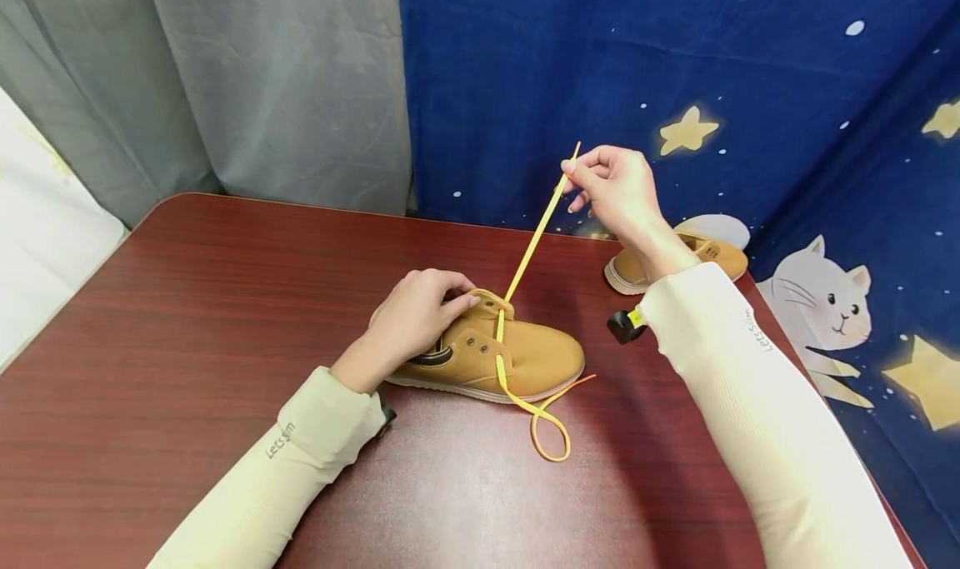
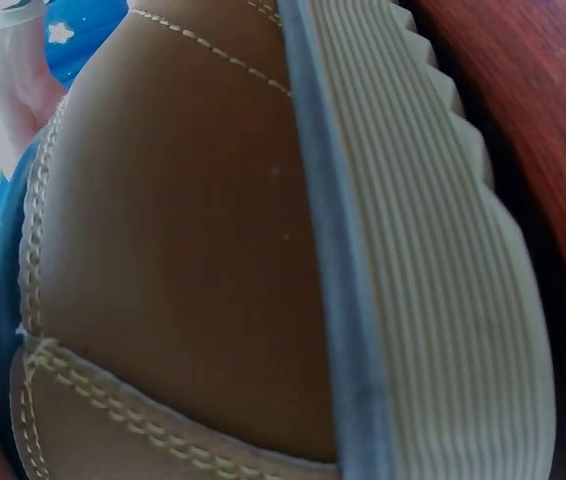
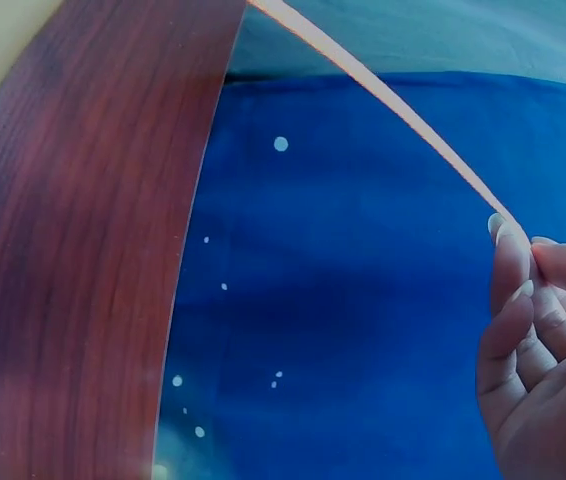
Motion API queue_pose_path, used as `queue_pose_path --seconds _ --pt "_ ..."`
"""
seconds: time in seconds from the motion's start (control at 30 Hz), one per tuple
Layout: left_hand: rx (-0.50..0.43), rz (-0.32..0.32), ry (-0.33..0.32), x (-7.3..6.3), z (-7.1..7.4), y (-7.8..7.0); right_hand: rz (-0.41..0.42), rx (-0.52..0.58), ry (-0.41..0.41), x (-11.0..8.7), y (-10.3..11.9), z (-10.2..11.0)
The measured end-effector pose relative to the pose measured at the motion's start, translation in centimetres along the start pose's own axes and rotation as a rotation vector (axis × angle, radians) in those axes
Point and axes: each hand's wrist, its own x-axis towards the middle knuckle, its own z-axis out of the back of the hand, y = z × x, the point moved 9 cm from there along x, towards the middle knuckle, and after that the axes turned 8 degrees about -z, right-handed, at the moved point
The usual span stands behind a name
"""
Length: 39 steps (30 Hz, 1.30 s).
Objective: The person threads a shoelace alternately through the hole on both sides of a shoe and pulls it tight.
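Observation:
A tan lace-up shoe (image 1: 543,352) stands on the table in the head view, its toe pointing right. Over its ankle opening, my left hand (image 1: 416,315) holds the upper, thumb near the far eyelet flap. The left wrist view is filled by the stitched heel side of the shoe (image 2: 183,220) and its ridged pale sole. A yellow shoelace (image 1: 536,236) runs taut up from the lowest eyelets to my right hand (image 1: 618,190), which pinches it near its tip between thumb and forefinger. The lace's other end lies in a loop beside the shoe's near side.
A second tan shoe (image 1: 720,257) stands at the table's far right corner, partly behind my right wrist. The dark red table (image 1: 225,319) ends at a grey curtain (image 1: 292,86) and a blue starry curtain (image 1: 540,69). A printed cat (image 1: 825,302) shows on the right.

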Motion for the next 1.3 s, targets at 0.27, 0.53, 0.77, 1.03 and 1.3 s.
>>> queue_pose_path --seconds 0.27,0.53,0.77,1.03,1.3 --pt "0.006 0.014 -0.015 -0.1 0.1 0.2 -0.005 -0.012 -0.003 0.3 1.0 0.4" --pt "0.012 0.011 -0.016 0.0 0.0 0.3 0.005 -0.006 -0.029 0.5 1.3 1.2" --pt "0.014 0.007 -0.014 0.1 -0.2 0.0 0.021 0.095 -0.096 0.9 1.4 2.8" --pt "0.017 0.011 -0.013 0.1 -0.2 -0.2 0.021 0.066 -0.09 0.2 1.4 3.8" --pt "-0.002 0.02 0.001 0.3 -0.5 -0.2 0.02 0.406 0.091 -1.4 0.9 3.0"
